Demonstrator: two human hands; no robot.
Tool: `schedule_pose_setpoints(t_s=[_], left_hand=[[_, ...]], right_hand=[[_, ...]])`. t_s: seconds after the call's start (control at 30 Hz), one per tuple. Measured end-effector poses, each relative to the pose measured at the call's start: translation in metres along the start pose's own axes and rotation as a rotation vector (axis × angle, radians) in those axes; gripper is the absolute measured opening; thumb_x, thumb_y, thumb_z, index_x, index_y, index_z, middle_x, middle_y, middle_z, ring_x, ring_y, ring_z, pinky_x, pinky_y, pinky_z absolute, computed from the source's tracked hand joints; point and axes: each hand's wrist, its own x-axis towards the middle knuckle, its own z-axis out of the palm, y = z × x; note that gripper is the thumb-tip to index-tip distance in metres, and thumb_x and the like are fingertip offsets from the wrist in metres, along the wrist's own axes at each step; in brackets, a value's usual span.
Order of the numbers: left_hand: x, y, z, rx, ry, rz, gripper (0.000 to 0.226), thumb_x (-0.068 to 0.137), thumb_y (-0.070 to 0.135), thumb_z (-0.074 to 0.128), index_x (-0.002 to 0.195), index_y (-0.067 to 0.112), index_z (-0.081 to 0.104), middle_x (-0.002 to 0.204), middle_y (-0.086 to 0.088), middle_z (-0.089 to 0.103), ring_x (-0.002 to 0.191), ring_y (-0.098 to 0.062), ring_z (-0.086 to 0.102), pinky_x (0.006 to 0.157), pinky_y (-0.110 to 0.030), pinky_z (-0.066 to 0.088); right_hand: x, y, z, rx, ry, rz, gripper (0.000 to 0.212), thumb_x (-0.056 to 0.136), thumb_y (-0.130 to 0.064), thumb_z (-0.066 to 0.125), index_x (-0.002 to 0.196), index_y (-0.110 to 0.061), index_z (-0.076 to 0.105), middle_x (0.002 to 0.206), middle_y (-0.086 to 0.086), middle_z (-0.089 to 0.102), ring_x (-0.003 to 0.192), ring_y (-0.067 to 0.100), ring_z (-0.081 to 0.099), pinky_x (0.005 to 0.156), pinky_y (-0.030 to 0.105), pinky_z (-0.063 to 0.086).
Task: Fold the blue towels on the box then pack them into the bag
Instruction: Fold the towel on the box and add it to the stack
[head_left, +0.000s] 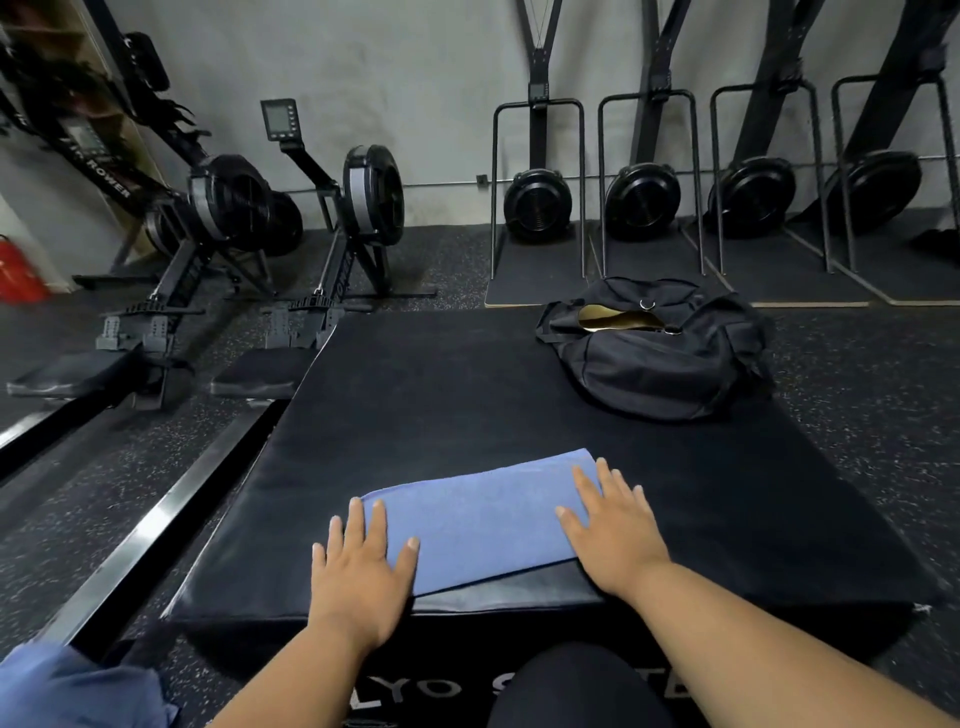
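Towel (480, 519), blue, folded flat, oblong, smooth under both flat hands

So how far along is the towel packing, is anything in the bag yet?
One blue towel lies folded on the black box, and both hands, left and right, press it flat with straight fingers. The black bag sits open at the far corner; no towel shows inside. More blue cloth waits at lower left. Packing remains.
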Motion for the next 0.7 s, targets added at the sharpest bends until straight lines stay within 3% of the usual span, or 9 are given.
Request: schedule_pose_setpoints(t_s=[0.17,0.33,0.47,0.57,0.7], left_hand=[[-0.008,-0.023,0.001,-0.08,0.049,-0.027,0.071,0.109,0.053,0.023,0.168,0.019,0.003,0.176,0.001,0.002,0.162,-0.026,-0.002,0.131,-0.047,0.005],[-0.032,-0.039,-0.003,-0.263,0.162,0.096,0.047,0.108,0.032,0.047,0.154,0.035,0.045,0.156,0.007,0.043,0.151,-0.024,0.034,0.128,-0.047,0.015],[-0.045,-0.053,-0.009,-0.18,0.064,0.208,0.056,0.1,0.053,0.057,0.154,0.044,0.044,0.159,0.019,0.031,0.15,-0.012,0.023,0.128,-0.03,0.002],[-0.043,-0.062,-0.013,-0.168,0.011,0.232,0.064,0.095,0.057,0.062,0.155,0.045,0.042,0.158,0.02,0.033,0.15,-0.013,0.025,0.127,-0.032,0.021],[-0.037,-0.064,-0.022,-0.127,0.05,0.249,0.052,0.097,0.049,0.067,0.147,0.042,0.054,0.141,0.021,0.047,0.135,-0.008,0.037,0.117,-0.023,0.033]], right_hand=[[-0.016,0.006,-0.001,0.066,0.061,0.04,0.068,0.106,-0.059,0.03,0.167,-0.034,0.011,0.175,0.005,-0.002,0.161,0.026,0.004,0.13,0.041,0.0],[-0.027,0.01,0.003,0.125,0.171,0.107,0.059,0.104,-0.054,0.04,0.158,-0.03,0.039,0.16,-0.001,0.04,0.148,0.021,0.032,0.126,0.039,0.018],[-0.029,0.007,-0.005,0.176,0.187,0.169,0.05,0.101,-0.053,0.049,0.148,-0.035,0.05,0.143,-0.005,0.049,0.132,0.021,0.041,0.116,0.039,0.026],[-0.032,0.004,-0.01,0.179,0.2,0.261,0.053,0.095,-0.06,0.055,0.141,-0.036,0.052,0.13,-0.003,0.053,0.122,0.023,0.046,0.108,0.041,0.032],[-0.035,0.0,-0.015,0.155,0.183,0.402,0.056,0.085,-0.072,0.056,0.119,-0.029,0.058,0.112,-0.003,0.046,0.111,0.025,0.046,0.099,0.044,0.036]])
